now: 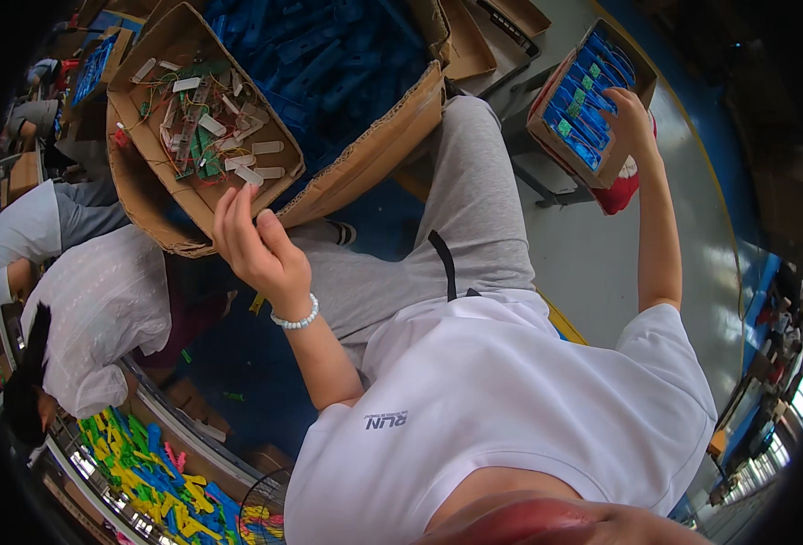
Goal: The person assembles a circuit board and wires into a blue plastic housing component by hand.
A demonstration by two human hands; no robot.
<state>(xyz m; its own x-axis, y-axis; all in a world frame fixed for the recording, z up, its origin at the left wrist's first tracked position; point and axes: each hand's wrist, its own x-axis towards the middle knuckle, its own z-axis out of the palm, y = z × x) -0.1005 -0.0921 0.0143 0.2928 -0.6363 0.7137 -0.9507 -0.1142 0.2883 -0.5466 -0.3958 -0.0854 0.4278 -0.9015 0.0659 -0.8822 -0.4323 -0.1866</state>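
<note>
My left hand point(249, 238) is raised at the near rim of a shallow cardboard tray point(161, 50) that holds small green circuit boards, white tabs and thin wires. Its fingers are bunched at the rim beside a white tab point(249, 175); whether they pinch it is unclear. A white bead bracelet point(294, 320) circles that wrist. My right hand point(625, 116) reaches out to a smaller cardboard box point(556, 136) packed with blue plastic parts and green boards, with the thumb inside and the palm over its near corner.
A large cardboard box point(379, 150) of blue plastic parts lies under the tray. The small box rests on a red seat point(621, 193) above a grey floor. Two people in white tops point(93, 309) bend at the left. Coloured plastic pieces point(147, 468) and a fan grille point(261, 513) sit below.
</note>
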